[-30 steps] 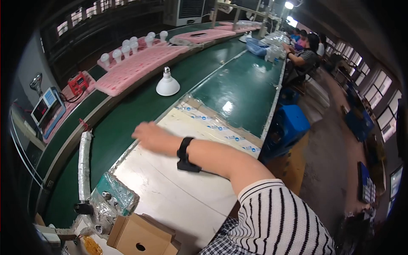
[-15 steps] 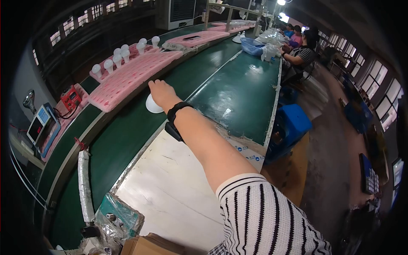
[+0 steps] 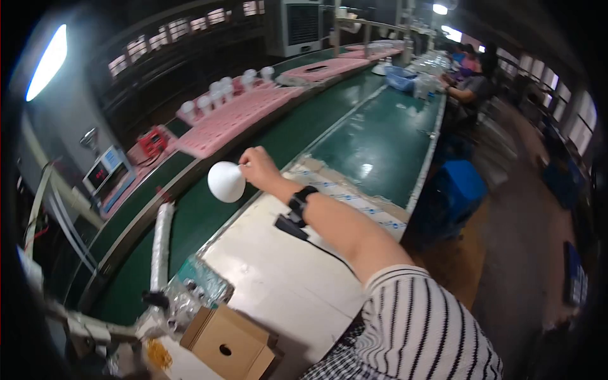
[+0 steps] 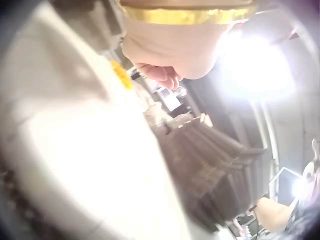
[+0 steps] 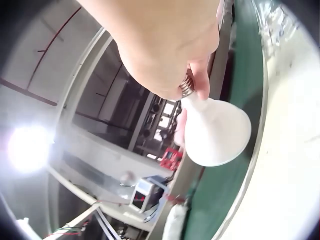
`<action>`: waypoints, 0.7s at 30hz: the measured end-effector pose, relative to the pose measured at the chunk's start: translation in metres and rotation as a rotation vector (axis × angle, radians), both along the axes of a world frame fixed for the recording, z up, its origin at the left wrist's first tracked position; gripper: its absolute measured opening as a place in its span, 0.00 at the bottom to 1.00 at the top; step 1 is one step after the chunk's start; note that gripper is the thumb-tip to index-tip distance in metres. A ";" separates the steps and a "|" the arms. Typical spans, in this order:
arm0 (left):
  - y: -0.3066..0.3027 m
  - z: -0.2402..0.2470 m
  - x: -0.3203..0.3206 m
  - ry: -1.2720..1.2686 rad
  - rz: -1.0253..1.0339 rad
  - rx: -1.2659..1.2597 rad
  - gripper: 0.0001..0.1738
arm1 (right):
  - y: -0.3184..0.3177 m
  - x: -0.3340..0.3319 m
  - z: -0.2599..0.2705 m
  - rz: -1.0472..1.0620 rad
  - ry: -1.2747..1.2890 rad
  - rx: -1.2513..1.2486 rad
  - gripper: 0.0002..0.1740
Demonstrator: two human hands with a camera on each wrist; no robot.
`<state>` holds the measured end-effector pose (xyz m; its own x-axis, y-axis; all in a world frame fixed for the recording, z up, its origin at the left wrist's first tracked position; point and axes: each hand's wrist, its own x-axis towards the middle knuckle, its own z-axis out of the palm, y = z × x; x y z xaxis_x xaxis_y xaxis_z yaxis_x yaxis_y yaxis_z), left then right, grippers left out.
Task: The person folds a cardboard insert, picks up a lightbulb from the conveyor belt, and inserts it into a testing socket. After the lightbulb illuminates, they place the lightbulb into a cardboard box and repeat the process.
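My right hand [image 3: 258,170] grips a white cone-shaped light bulb [image 3: 226,182] by its metal screw base. In the right wrist view the fingers curl round the threads, and the bulb's wide white face [image 5: 220,135] tilts down over the green belt [image 5: 212,200]. My left hand [image 4: 170,50] shows only in the left wrist view, its fingers loosely curled with nothing seen in them. Near it stand brown cardboard pieces [image 4: 215,165], blurred. An open cardboard box [image 3: 231,348] with a round hole lies at the white board's near end.
Pink foam trays [image 3: 244,114] line the belt's far side, several round bulbs [image 3: 215,95] standing in one. A meter [image 3: 106,168] and a red device [image 3: 153,142] sit at left. A plastic-wrapped green block [image 3: 204,278] lies on the board [image 3: 272,253]. People sit farther along.
My right hand has reached across to the bulb on the belt, taken it by the base, lifted it and tipped it sideways. The head view has shifted.
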<state>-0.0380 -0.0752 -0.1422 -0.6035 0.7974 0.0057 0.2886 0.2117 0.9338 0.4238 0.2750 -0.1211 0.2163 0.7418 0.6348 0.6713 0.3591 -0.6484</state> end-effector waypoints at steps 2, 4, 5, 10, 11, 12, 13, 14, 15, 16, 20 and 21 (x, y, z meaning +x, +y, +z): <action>0.022 0.030 -0.001 0.094 -0.138 0.272 0.15 | -0.029 -0.041 0.024 0.326 0.516 -0.169 0.10; 0.051 0.055 0.008 -0.076 -0.279 0.446 0.15 | -0.076 -0.084 0.048 0.638 0.964 -0.189 0.10; 0.063 0.078 0.030 -0.133 -0.390 0.478 0.17 | -0.097 -0.102 0.059 0.764 1.082 -0.210 0.09; 0.120 0.091 0.081 -0.529 -0.855 0.268 0.31 | -0.169 -0.153 0.084 1.056 0.654 -0.378 0.16; 0.116 0.096 0.090 -0.653 -0.853 0.278 0.29 | -0.172 -0.152 0.090 1.021 0.512 -0.300 0.22; 0.115 0.098 0.089 -0.663 -0.823 0.266 0.29 | -0.176 -0.150 0.100 1.013 0.414 -0.276 0.31; 0.114 0.099 0.088 -0.451 -0.802 0.231 0.28 | -0.181 -0.149 0.111 1.022 0.277 -0.236 0.38; 0.114 0.099 0.087 -0.237 -0.784 0.197 0.27 | -0.184 -0.150 0.122 1.027 0.138 -0.185 0.45; 0.112 0.099 0.087 -0.062 -0.818 0.326 0.27 | -0.187 -0.153 0.130 1.047 0.003 -0.190 0.49; 0.119 0.089 0.078 0.293 -0.889 0.474 0.30 | -0.188 -0.157 0.133 1.064 -0.135 -0.190 0.54; 0.106 0.098 0.090 0.246 -0.874 0.406 0.31 | -0.184 -0.173 0.135 1.108 -0.187 -0.240 0.58; 0.108 0.096 0.089 0.216 -0.868 0.410 0.31 | -0.184 -0.175 0.134 1.083 -0.254 -0.184 0.58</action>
<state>0.0511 0.0327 -0.0458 0.2374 0.8750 0.4218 0.3642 -0.4828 0.7964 0.2489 0.0908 0.0128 -0.7181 0.5470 0.4302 0.1840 0.7454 -0.6407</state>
